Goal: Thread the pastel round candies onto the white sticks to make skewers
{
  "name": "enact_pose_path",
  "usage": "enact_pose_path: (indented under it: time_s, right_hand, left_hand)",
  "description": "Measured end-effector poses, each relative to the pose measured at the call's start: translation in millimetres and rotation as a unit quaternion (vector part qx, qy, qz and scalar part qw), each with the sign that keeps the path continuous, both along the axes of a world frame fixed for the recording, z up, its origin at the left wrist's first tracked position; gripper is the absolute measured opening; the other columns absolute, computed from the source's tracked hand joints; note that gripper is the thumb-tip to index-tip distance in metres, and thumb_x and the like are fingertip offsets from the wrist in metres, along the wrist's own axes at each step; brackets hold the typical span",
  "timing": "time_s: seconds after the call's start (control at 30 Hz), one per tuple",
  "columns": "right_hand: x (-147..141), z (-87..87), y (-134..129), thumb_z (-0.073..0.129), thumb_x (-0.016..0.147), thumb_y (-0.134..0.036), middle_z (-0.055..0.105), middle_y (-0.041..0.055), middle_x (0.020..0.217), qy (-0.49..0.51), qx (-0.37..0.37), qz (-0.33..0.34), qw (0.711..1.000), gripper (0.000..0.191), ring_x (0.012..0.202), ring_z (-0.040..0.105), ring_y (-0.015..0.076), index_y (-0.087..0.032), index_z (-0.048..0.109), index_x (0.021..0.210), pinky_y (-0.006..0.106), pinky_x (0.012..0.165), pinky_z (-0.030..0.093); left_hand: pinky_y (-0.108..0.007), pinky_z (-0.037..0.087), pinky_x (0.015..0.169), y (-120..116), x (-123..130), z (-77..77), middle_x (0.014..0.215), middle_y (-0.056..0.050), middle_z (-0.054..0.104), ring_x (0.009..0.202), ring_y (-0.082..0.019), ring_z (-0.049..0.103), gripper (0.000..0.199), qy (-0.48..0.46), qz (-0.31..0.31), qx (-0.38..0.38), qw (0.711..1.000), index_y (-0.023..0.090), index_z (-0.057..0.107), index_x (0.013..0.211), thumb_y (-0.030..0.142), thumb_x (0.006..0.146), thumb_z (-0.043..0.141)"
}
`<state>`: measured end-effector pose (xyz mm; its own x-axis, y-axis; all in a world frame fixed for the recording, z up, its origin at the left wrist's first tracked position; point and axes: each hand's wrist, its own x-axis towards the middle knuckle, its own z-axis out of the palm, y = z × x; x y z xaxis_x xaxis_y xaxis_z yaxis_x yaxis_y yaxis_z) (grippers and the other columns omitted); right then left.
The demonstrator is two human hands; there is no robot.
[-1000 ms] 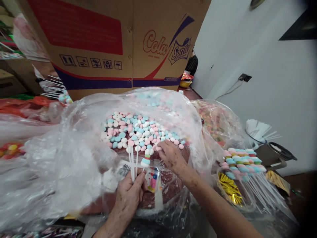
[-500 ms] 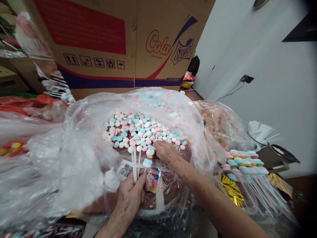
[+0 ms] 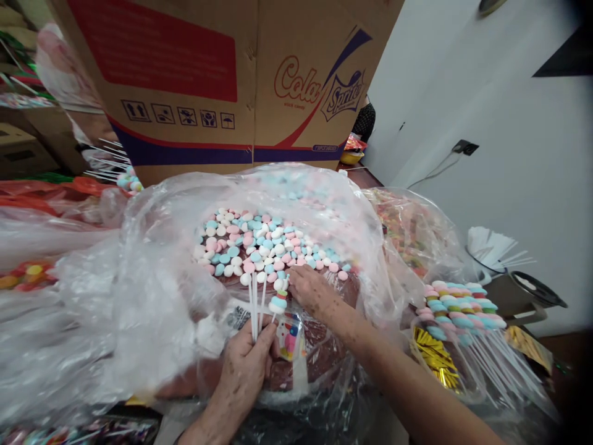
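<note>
My left hand (image 3: 249, 353) is closed around several white sticks (image 3: 254, 309). One stick in it carries a short stack of marshmallow candies (image 3: 278, 300) in white, blue and yellow-green with some red; the other sticks are bare. My right hand (image 3: 309, 289) is at the top of that stack, fingers pinched, with a pale blue candy edge showing at the fingertips. Just beyond both hands, loose pink, blue and white marshmallow candies (image 3: 264, 244) lie in an opened clear plastic bag (image 3: 152, 204). A printed label (image 3: 288, 337) shows beneath the plastic by my left hand.
A large cardboard box (image 3: 185, 55) stands behind the bag. On the right are finished candy skewers (image 3: 458, 309), gold twist ties (image 3: 435, 358), a bag of colourful candies (image 3: 403, 228) and a dark jug (image 3: 519, 296) beside white sticks (image 3: 491, 247). More plastic bags (image 3: 60, 346) cover the left.
My right hand's fingertips have come against the top of the candy stack, and a pale blue edge now shows there. My left hand keeps its hold on the sticks. The view has shifted slightly.
</note>
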<state>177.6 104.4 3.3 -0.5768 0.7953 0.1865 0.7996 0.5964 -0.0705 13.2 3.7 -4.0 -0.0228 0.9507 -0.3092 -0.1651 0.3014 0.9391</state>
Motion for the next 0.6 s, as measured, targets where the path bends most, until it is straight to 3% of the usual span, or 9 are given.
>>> enact_pose_path:
  time_s: [0.1,0.27,0.47,0.6]
  right_hand:
    - [1,-0.2,0,0.046,0.09,-0.006,0.063,0.0121,0.104,-0.011,-0.008,0.0,1.0,0.02,0.1,0.054,0.0234,-0.014,0.06,0.102,0.036,0.091,0.044]
    - [17,11.4,-5,0.049,0.083,-0.006,0.065,0.0084,0.096,0.023,-0.064,-0.053,0.996,0.027,0.09,0.056,0.0213,-0.016,0.06,0.105,0.032,0.08,0.045]
    - [27,6.7,-14,0.041,0.094,-0.015,0.067,0.0082,0.096,0.101,-0.059,-0.013,0.993,0.022,0.09,0.057,0.0211,-0.019,0.061,0.099,0.035,0.084,0.045]
    - [28,2.3,-15,0.04,0.094,-0.018,0.068,0.0077,0.098,0.127,-0.05,-0.009,0.991,0.022,0.093,0.058,0.0212,-0.02,0.061,0.1,0.036,0.086,0.045]
  left_hand:
    - [-0.016,0.021,0.03,0,-1,-1.4,0.046,0.007,0.054,0.029,-0.005,0.034,0.037,-0.009,-0.013,0.008,1.0,0.018,0.057,0.074,0.054,0.074,0.064]
    - [-0.016,0.022,0.031,0,-2,-2.1,0.047,0.007,0.054,0.03,-0.005,0.035,0.037,-0.015,-0.02,0.0,1.0,0.018,0.058,0.076,0.054,0.074,0.065]
    - [-0.017,0.02,0.032,0,-2,2.5,0.04,0.009,0.046,0.03,-0.006,0.031,0.034,0.002,-0.022,-0.006,1.0,0.019,0.058,0.071,0.052,0.075,0.065]
    - [-0.018,0.021,0.032,-1,-2,4.8,0.042,0.008,0.049,0.03,-0.006,0.033,0.035,0.002,-0.017,-0.005,1.0,0.019,0.059,0.07,0.053,0.073,0.067]
